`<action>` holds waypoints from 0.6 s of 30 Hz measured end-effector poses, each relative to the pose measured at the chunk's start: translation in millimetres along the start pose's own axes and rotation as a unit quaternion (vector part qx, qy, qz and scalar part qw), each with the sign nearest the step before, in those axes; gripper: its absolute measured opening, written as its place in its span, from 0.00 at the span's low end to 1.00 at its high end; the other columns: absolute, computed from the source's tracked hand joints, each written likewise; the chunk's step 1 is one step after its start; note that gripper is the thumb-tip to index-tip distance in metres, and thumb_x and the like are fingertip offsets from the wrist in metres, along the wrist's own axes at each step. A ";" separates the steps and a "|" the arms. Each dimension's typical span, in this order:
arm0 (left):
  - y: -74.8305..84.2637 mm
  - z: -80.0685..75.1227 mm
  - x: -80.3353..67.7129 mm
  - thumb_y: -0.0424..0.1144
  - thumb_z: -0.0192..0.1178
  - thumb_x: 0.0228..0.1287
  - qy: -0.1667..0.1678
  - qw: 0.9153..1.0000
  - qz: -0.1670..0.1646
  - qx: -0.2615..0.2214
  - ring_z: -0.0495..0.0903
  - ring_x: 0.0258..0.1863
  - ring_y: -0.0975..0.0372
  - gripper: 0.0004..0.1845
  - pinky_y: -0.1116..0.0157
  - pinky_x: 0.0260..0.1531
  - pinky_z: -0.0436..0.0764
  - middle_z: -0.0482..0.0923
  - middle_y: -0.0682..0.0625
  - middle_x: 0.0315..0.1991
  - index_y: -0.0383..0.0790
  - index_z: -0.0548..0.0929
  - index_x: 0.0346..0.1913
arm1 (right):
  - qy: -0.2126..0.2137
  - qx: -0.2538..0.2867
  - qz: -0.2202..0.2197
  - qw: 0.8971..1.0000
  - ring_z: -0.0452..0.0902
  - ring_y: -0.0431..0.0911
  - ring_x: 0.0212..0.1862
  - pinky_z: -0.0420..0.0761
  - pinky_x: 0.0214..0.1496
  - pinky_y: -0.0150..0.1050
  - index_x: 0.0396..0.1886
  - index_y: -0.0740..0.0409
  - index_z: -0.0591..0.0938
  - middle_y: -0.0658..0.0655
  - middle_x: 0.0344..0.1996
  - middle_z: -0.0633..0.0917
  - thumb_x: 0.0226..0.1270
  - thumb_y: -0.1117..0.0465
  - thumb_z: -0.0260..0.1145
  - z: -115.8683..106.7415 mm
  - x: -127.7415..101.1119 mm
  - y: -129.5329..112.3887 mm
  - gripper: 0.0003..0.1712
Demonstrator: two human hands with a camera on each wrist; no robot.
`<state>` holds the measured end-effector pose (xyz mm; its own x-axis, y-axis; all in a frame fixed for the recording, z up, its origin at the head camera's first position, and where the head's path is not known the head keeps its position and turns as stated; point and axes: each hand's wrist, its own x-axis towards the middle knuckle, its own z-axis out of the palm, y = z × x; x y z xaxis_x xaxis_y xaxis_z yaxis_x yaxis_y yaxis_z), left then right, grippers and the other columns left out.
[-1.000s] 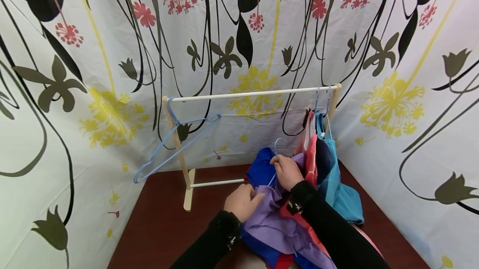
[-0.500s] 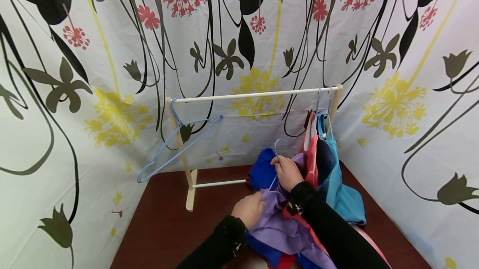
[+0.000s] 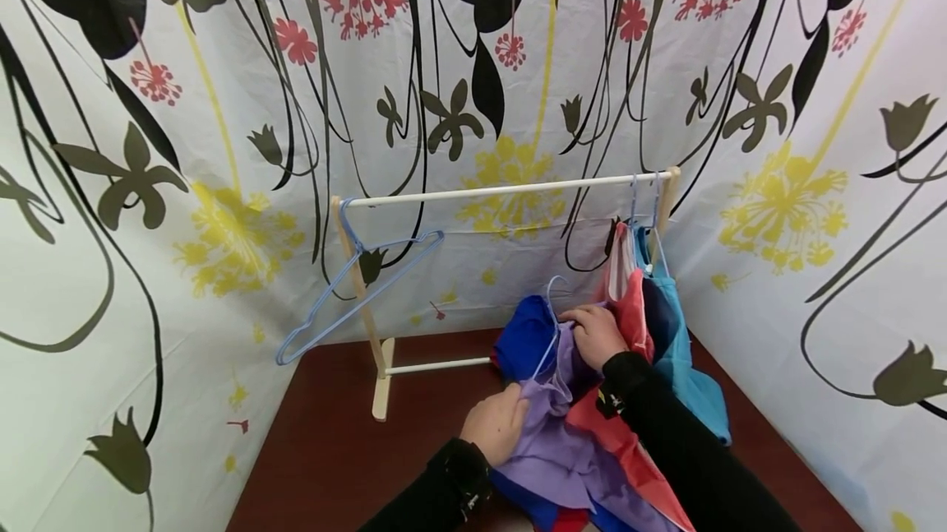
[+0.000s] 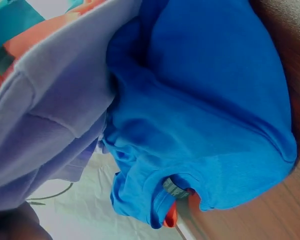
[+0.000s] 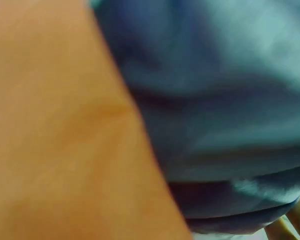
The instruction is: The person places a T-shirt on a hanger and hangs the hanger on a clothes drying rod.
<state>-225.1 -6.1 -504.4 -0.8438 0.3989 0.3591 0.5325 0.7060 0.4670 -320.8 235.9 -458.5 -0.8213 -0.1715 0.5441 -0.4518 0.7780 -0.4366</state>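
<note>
A purple garment (image 3: 551, 454) hangs bunched over a light blue hanger (image 3: 545, 355), whose hook points up. My left hand (image 3: 494, 427) pinches the garment at the hanger's left end. My right hand (image 3: 598, 336) grips the garment's other side, right of the hook; its fingertips are partly hidden. Beneath and behind lies a blue garment (image 3: 524, 343) with red parts. In the left wrist view, purple cloth (image 4: 65, 110) hangs beside the blue garment (image 4: 205, 115), its neck label showing. Blurred orange-looking cloth (image 5: 65, 125) and dark cloth (image 5: 215, 115) fill the right wrist view.
A rack with a white rail (image 3: 503, 189) and wooden posts stands on the dark red table (image 3: 318, 450). One bare blue hanger (image 3: 358, 256) hangs at its left end. Coral (image 3: 632, 310) and turquoise (image 3: 676, 335) garments hang at the right. A flowered curtain (image 3: 473, 63) encloses the table.
My right hand has let go of the hanger near its hook and moved right onto the purple garment. My left hand has moved slightly right and now pinches the cloth's edge.
</note>
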 end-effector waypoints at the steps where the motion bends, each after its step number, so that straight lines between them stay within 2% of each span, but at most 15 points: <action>1: 0.1 -0.8 0.0 0.47 0.51 0.79 0.001 1.000 0.000 -0.002 0.76 0.22 0.58 0.12 0.60 0.21 0.69 0.71 0.53 0.22 0.47 0.71 0.34 | 0.008 -0.006 0.003 1.000 0.75 0.66 0.56 0.66 0.63 0.59 0.46 0.65 0.88 0.69 0.49 0.84 0.65 0.74 0.54 -0.4 0.5 2.7 0.18; 6: -2.4 -5.3 -4.2 0.46 0.51 0.78 0.007 1.000 0.005 -0.027 0.72 0.22 0.61 0.13 0.63 0.23 0.69 0.67 0.55 0.21 0.48 0.70 0.32 | 0.039 -0.014 0.028 0.999 0.74 0.66 0.54 0.65 0.62 0.58 0.40 0.62 0.89 0.68 0.47 0.84 0.67 0.74 0.54 -1.8 3.0 12.6 0.17; 10: -7.1 -6.8 -8.9 0.46 0.50 0.78 0.013 0.999 0.012 -0.043 0.68 0.21 0.63 0.14 0.64 0.23 0.67 0.63 0.57 0.20 0.49 0.69 0.30 | 0.072 -0.025 0.036 0.996 0.75 0.67 0.52 0.66 0.60 0.59 0.37 0.64 0.88 0.70 0.45 0.84 0.66 0.74 0.55 -2.7 6.5 18.0 0.15; 18: -16.7 -7.4 -17.4 0.46 0.50 0.78 0.018 0.998 0.021 -0.057 0.69 0.21 0.64 0.14 0.66 0.24 0.69 0.64 0.57 0.21 0.50 0.69 0.30 | 0.118 0.004 0.108 0.987 0.72 0.69 0.53 0.67 0.58 0.59 0.40 0.69 0.85 0.74 0.49 0.78 0.67 0.73 0.51 -7.4 8.3 33.2 0.15</action>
<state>-218.9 -29.1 -512.5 -0.8189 0.4033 0.4084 0.5729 0.6175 0.5390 -340.0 264.8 -463.1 -0.7955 0.1445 0.5885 -0.2781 0.7758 -0.5664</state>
